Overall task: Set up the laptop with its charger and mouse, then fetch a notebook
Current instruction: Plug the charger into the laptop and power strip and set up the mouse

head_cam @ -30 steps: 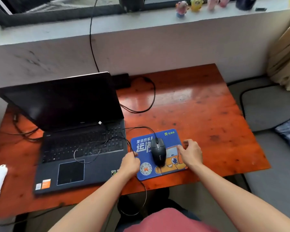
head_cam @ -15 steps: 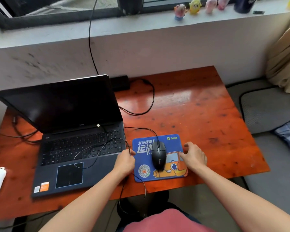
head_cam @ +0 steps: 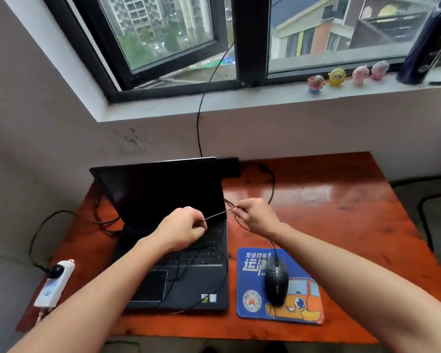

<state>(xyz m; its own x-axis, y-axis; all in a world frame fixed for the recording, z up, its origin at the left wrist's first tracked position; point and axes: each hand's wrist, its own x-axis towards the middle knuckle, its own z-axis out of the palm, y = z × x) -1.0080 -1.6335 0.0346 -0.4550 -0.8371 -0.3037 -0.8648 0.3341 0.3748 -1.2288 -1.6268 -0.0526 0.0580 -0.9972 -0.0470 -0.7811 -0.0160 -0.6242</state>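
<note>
Black mouse (head_cam: 276, 284) nose toward window (head_cam: 163, 34); left hand (head_cam: 181, 229), right hand (head_cam: 256, 216) pinch cable (head_cam: 215, 214).

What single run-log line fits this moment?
stage: mouse cable handling | left hand: pinches mouse cable | right hand: pinches it too | mouse: on mouse pad | laptop: open, screen dark

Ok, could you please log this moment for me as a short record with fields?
left hand: pinches the mouse cable above the keyboard
right hand: pinches the same cable, which runs straight between both hands
mouse: on the blue mouse pad, right of the laptop
laptop: open, screen dark, on the table
power brick: behind the laptop, by the wall
power strip: table's left edge, one black plug in
</note>
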